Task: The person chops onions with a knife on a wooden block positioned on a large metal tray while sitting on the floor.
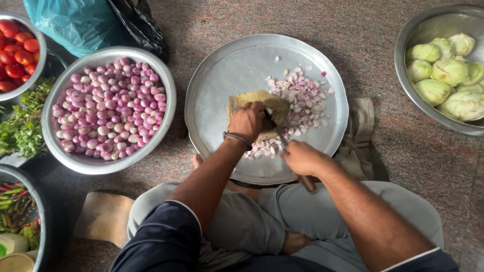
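A small wooden chopping block sits in a large round steel tray on the floor. My left hand presses down on the block, fingers curled over a small onion that is mostly hidden. My right hand grips a wooden-handled knife, its blade angled up to the block beside my left fingers. Chopped pink onion pieces lie heaped on the tray right of the block, and more lie in front of it.
A steel bowl of peeled small onions stands left of the tray. A bowl of pale green cabbages is at the right. Tomatoes, leafy herbs, a chilli bowl and plastic bags sit at left.
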